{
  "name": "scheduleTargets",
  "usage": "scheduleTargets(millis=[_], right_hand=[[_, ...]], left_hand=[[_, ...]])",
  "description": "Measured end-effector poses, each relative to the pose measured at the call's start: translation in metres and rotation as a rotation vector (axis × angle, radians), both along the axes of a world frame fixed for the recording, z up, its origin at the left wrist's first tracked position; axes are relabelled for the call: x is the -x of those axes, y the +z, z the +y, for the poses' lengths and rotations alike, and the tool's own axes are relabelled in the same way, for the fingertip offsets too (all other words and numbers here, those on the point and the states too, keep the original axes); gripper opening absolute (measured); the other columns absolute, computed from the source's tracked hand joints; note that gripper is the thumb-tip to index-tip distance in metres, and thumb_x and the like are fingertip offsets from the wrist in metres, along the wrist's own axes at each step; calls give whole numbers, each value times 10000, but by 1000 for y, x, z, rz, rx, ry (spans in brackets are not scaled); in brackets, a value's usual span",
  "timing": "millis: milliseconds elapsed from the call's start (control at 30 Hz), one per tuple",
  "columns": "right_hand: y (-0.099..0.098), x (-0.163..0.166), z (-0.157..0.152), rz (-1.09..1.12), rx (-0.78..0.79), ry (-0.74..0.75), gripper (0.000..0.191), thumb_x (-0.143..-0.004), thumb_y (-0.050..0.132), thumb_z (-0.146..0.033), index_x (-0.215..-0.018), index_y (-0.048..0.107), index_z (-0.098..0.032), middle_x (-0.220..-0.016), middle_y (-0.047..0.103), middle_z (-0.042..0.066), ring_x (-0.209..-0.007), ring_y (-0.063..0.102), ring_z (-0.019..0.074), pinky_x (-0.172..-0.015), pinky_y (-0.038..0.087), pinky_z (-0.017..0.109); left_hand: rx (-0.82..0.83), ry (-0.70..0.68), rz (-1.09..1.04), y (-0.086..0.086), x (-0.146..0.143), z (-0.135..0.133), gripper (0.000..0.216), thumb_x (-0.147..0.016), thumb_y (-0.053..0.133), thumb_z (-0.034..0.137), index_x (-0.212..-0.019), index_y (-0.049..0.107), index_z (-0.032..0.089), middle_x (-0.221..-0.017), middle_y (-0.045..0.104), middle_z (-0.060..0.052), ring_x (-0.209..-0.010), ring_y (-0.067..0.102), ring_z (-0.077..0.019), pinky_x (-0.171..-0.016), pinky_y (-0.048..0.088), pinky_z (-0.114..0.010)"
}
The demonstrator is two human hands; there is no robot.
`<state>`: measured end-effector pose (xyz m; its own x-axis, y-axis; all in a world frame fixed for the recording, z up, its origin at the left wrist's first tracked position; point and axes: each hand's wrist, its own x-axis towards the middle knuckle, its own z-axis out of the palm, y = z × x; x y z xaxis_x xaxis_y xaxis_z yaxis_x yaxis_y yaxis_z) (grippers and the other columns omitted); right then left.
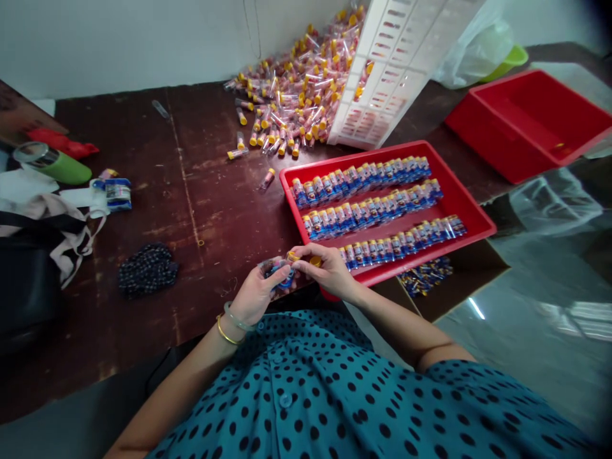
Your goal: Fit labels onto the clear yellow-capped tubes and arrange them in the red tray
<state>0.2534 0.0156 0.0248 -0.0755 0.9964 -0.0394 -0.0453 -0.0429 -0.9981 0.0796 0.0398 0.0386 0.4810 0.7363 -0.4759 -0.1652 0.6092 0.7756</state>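
Note:
Just above the table's front edge, my left hand (pixel 258 294) is closed around a small clear tube with a blue label (pixel 285 276); I cannot tell whether it holds more than one. My right hand (pixel 329 271) pinches a yellow cap (pixel 292 256) at the tube's upper end. Another yellow cap (pixel 315 261) shows by the right hand's fingers. Beside that hand lies a red tray (pixel 471 207) with three rows of blue-labelled, yellow-capped tubes (pixel 356 213). A lone tube of pink contents (pixel 268 179) rests on the table left of the tray.
A heap of yellow-capped tubes (pixel 306 95) lies against the wall, by a tilted white crate (pixel 396 70). At right stands a red bin (pixel 502 137). Below the tray, a cardboard box (pixel 471 290) holds blue-and-yellow pieces. A dark cloth (pixel 148 270) and green bottle (pixel 55 164) are at left.

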Motion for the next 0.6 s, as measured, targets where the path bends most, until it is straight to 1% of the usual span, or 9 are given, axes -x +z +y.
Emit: scheduleTargets(millis=[100,167,267,333,367,400,467,533,600], right_hand=[[3,-4,0,34,1,14,243,-813,717,-403,-926,670,-193,-986,697,33,-665,612,107,-599,500,226],[9,-18,5,23,-16,-1,242,-818,707,-411,-900,672,-186,-949,698,36,-676,607,114,-593,490,226],[22,-63,17,-96,-53,-148,245,-845,670,-426,-875,680,-183,-855,685,25,-572,526,87,-516,423,210],[29,-98,24,-252,-36,-195,256,-855,652,-430,-844,681,-176,-736,645,3,-507,457,73,-482,367,206],[30,-114,26,-347,-8,-169,262,-855,650,-427,-817,681,-170,-684,621,-5,-501,446,73,-485,353,208],[30,-126,26,-443,27,-113,268,-852,651,-421,-788,681,-163,-649,605,-9,-507,448,77,-495,348,209],[24,-139,23,-600,99,32,275,-852,645,-406,-752,683,-152,-629,606,-7,-532,468,87,-519,345,214],[14,-139,17,-690,131,125,256,-856,636,-382,-764,694,-150,-649,631,1,-572,505,102,-549,351,220],[5,-134,13,-741,126,117,217,-853,638,-355,-799,702,-156,-675,652,7,-610,538,115,-578,359,227]], left_hand=[[-21,-9,10,2,-5,1,268,-726,799,361,-889,707,169,-763,676,-6,-663,615,-127,-592,492,-230],[-1,-32,9,3,-8,2,304,-743,783,378,-953,706,171,-793,689,-18,-678,622,-129,-623,506,-238],[52,-62,-4,2,-11,4,351,-798,729,380,-1083,679,181,-903,704,-44,-700,638,-132,-660,532,-257],[62,-71,-12,-2,-12,6,294,-816,707,371,-1031,681,173,-892,705,-49,-709,657,-147,-640,539,-260],[55,-81,-7,-4,-13,7,259,-815,707,370,-973,683,166,-852,704,-47,-705,666,-158,-607,535,-254],[43,-99,5,-7,-13,7,241,-807,714,371,-917,681,159,-801,702,-44,-689,673,-168,-562,521,-244],[15,-148,48,-11,-16,8,245,-781,740,374,-855,679,149,-718,694,-39,-626,669,-172,-466,472,-220],[-5,-173,77,-12,-20,8,266,-757,763,369,-874,693,141,-720,705,-46,-610,667,-172,-433,454,-211],[1,-171,62,-10,-26,7,311,-759,763,366,-966,702,143,-811,732,-65,-675,687,-180,-491,509,-225]])
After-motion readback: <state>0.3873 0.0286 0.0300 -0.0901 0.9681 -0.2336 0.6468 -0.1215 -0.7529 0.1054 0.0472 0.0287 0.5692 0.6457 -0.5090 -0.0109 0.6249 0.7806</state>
